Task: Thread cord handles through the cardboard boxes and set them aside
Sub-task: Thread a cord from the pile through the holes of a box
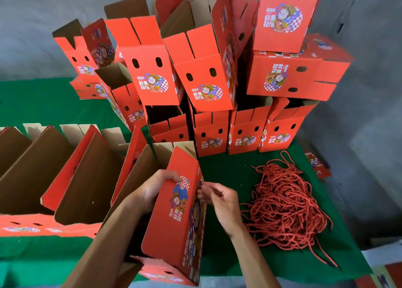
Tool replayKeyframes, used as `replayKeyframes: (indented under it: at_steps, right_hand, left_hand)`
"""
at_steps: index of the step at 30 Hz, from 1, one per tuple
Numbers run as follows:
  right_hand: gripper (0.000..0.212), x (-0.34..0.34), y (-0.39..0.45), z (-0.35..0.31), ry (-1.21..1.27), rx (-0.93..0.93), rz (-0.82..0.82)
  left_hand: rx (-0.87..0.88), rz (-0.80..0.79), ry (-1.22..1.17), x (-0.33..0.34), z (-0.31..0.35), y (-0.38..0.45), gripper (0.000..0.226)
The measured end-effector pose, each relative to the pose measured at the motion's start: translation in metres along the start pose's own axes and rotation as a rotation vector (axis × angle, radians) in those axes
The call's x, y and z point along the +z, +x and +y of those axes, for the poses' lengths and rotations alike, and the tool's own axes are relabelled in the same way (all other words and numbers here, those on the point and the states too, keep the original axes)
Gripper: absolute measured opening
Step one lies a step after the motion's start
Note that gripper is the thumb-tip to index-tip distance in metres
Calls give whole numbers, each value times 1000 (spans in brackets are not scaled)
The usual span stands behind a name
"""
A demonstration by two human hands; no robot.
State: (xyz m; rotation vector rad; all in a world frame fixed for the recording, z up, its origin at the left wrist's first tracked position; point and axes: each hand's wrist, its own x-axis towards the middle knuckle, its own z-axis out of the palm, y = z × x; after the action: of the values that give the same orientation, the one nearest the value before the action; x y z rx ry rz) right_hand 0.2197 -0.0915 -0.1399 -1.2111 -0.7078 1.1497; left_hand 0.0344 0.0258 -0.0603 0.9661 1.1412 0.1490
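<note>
Threading goes best, I judge, with the box [174, 218] braced firmly while the cord end is fed straight at the slot, so the twisted tip does not fray or catch on the cut cardboard edge.

Along the counter's [32, 100] left edge lies a row of open boxes [71, 179], tipped over, their brown corrugated insides dull and fibrous against glossy red printed outsides. Next, near the front edge, the left hand [156, 190] has its grip clenched round the top edge of the box being worked, which stands tilted between both hands; its red face carries a cartoon print and a checkered patch. Just beside it, the right hand [217, 198] pinches at the box's right side with curled fingertips; whether a cord end sits in that pinch is too small to tell. Behind, toward the back edge, finished boxes [206, 70] are stacked upright and leaning, each with paired oval slots and split flaps. At the right edge rests a loose pile of cords [285, 205], red, twisted like rope, limp and tangled on the green felt-like cover.
</note>
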Motion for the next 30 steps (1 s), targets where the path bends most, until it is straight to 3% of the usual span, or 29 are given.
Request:
replayKeyframes:
  at_steps: [6, 10, 14, 17, 21, 24, 27, 30]
  right_hand:
    - [17, 6, 3, 2, -19, 26, 25]
    - [16, 8, 5, 7, 3, 33, 75]
    - [24, 8, 10, 10, -210, -3, 122]
    - [24, 8, 14, 7, -408, -47, 139]
    - [25, 15, 11, 5, -706, -128, 119]
    - [27, 20, 13, 5, -952, -196, 78]
    - [26, 11, 10, 7, -891, -241, -13]
    - [26, -17, 8, 13, -678, -99, 39]
  left_hand:
    - [-6, 51, 5, 8, 0, -2, 77]
    - [34, 101, 62, 23, 7, -4, 51]
    - [126, 71, 64, 47, 6, -20, 69]
    - [117, 142, 77, 67, 7, -23, 78]
    - [206, 296, 379, 84, 2, -18, 27]
    - [247, 384, 404, 89, -8, -13, 18]
    - [281, 438, 425, 88, -10, -13, 13]
    - [241, 409, 469, 85, -8, -17, 20]
